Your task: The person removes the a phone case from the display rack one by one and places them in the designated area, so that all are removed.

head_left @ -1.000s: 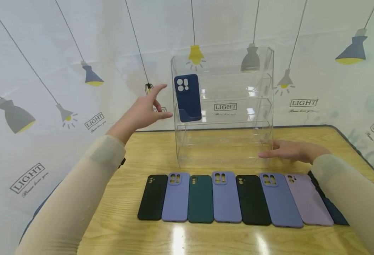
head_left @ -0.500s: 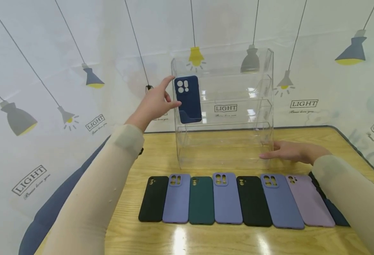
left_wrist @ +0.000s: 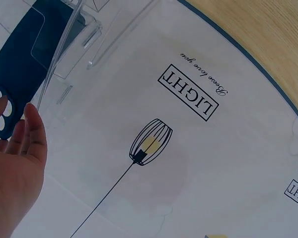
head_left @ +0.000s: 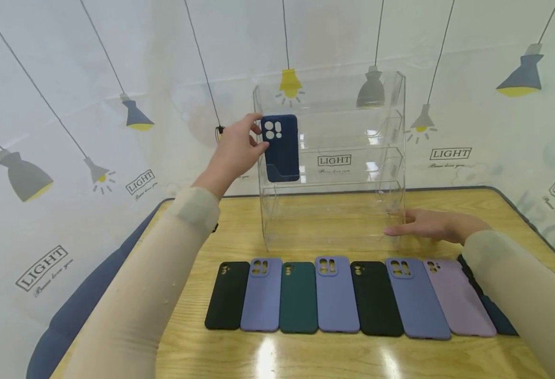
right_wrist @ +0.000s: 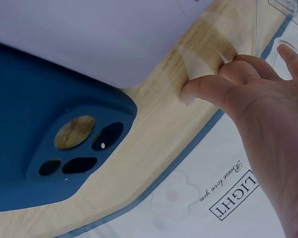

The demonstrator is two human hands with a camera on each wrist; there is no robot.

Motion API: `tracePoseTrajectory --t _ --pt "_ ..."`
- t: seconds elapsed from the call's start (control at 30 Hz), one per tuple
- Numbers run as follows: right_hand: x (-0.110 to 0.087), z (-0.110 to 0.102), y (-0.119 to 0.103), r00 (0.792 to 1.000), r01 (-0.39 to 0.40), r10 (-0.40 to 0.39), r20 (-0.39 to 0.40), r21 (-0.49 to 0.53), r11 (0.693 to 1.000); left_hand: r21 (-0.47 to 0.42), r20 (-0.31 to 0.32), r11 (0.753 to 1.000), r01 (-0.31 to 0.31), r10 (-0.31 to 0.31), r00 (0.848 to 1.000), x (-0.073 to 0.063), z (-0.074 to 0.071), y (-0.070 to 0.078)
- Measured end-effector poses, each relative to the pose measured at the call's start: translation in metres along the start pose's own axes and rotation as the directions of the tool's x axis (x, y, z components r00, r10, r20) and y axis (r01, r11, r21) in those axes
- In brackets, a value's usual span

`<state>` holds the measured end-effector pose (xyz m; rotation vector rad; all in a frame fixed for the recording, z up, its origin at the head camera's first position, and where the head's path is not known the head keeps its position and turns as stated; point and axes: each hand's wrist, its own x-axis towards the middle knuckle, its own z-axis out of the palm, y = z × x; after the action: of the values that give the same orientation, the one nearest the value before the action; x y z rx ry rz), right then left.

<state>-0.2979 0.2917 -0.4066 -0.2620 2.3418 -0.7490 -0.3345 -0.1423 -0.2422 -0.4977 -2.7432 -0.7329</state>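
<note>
A navy blue phone case (head_left: 285, 152) stands in the left end of a tier of the clear acrylic display rack (head_left: 353, 182). My left hand (head_left: 236, 150) pinches its upper left edge beside the camera holes. In the left wrist view, the thumb of the left hand (left_wrist: 20, 173) lies over the holes of the case (left_wrist: 25, 49), with the fingers at its edge. Low on the rack's right side, my right hand (head_left: 435, 225) grips the side wall, thumb toward the front. The right wrist view shows the right hand (right_wrist: 258, 104) with bent fingers at the clear plastic.
Several phone cases lie in a row before the rack: black (head_left: 227, 295), lavender (head_left: 261, 300), green (head_left: 298, 300) and lilac (head_left: 462, 300) among them. A dark blue case (right_wrist: 20, 129) at the right end is partly under my sleeve. Behind hangs a lamp-printed cloth (head_left: 471, 121).
My left hand has moved right to the rack and taken hold of the navy case. The case has shifted slightly right at its top and stands straighter. My right hand has stayed put.
</note>
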Motion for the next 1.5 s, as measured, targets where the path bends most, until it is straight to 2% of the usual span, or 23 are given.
tracePoseTrajectory --t 0.3,0.5,0.67,0.9,1.27,1.4,1.5 --pt "-0.001 0.001 0.003 1.0 0.0 -0.001 0.027 0.032 0.999 -0.002 -0.059 1.0 -0.018 0.018 0.998 0.001 0.01 0.009" --pt "0.0 0.001 0.003 1.0 0.003 -0.004 0.028 0.035 0.999 -0.035 -0.09 0.999 -0.042 0.038 0.995 0.004 0.015 0.013" --pt "-0.001 0.001 0.001 0.999 0.009 -0.011 0.03 0.043 0.999 -0.066 -0.088 0.997 -0.041 0.035 0.995 0.004 0.017 0.016" --pt "-0.002 0.002 -0.003 1.0 0.009 -0.01 0.024 0.036 0.999 -0.062 -0.065 0.996 -0.069 0.065 0.996 0.006 0.022 0.01" --pt "-0.002 0.0 -0.002 1.0 0.009 -0.009 0.0 0.008 1.0 -0.038 -0.036 0.998 -0.047 0.045 0.998 0.01 0.022 0.009" --pt "-0.003 0.0 -0.002 1.0 0.008 -0.008 0.007 0.015 1.0 -0.065 -0.078 0.997 -0.031 0.026 0.997 0.011 0.02 0.013" --pt "-0.002 0.0 -0.001 1.0 0.006 -0.007 0.021 0.027 1.0 -0.1 -0.146 0.994 -0.04 0.025 0.989 0.009 0.014 0.017"
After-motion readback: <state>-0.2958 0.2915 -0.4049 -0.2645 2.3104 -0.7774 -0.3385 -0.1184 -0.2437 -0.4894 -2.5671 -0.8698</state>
